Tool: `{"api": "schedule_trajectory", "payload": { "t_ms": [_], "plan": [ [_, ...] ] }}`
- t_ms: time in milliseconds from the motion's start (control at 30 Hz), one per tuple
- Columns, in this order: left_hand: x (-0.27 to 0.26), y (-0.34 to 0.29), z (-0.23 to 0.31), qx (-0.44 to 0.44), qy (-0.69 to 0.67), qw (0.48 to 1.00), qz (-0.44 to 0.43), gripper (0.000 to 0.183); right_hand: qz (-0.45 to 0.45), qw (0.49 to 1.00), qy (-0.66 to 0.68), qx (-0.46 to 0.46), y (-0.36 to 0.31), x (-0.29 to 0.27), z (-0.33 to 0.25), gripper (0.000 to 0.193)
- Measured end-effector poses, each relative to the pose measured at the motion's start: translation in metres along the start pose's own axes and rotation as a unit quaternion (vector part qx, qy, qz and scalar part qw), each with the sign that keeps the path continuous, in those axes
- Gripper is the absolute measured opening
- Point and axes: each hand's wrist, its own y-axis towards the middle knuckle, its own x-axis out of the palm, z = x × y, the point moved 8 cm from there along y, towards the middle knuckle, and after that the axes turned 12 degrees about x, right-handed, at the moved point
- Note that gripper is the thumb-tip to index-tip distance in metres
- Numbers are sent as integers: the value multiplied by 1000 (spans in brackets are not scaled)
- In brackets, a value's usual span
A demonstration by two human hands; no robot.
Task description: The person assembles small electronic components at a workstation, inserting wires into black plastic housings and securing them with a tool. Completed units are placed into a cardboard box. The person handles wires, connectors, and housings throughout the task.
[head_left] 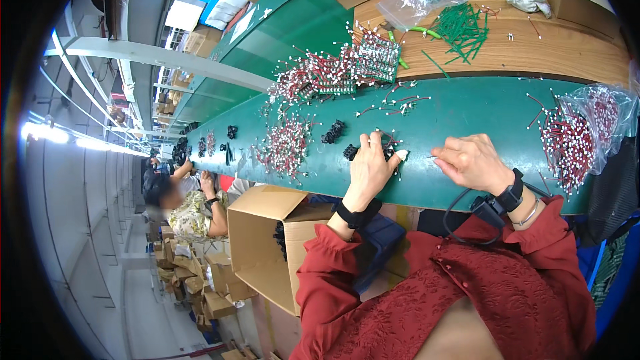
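Observation:
My left hand (370,168) rests low over the green tabletop (427,123), thumb out and fingers curled down on a small black plastic part (388,150). Red wires (393,139) stick out by its fingertips. Another black part (350,152) lies against the outer side of this hand. To the right, my right hand (472,162) is closed in a pinch. A thin, pale tip (431,157) shows between its thumb and forefinger; its kind is too small to tell. A cluster of black plastic parts (333,132) sits left of my left hand.
Red wires with white connectors are heaped at left (287,145) and, beside a clear bag (610,117), at right (570,137). Wired circuit boards (373,60) stand behind. Green strips (463,30) lie on a wooden surface (513,50). An open carton (263,243) stands below the edge; a co-worker (193,210) sits farther left.

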Motion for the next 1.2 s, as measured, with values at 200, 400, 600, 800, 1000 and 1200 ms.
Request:
{"api": "schedule_trajectory", "payload": {
  "t_ms": [200,400,600,800,1000,1200],
  "plan": [
    [11,-3,4,33,-39,999,-12,39,-28,1000,-1,8,-1,4,-2,10],
    [0,-17,-11,-180,-478,853,-102,18,-35,999,6,11,-2,4,-1,10],
    [-133,-15,-41,-204,-663,713,100,27,-57,998,26,12,-2,4,-4,12],
    [-306,-4,-78,-145,-619,721,275,26,-64,997,30,10,-2,6,-5,12],
    [-399,11,-55,42,-545,794,264,29,-85,994,42,51,-2,11,6,10],
    [-525,56,-33,117,-601,766,196,33,-46,991,63,104,8,3,21,10]
  ]
}}
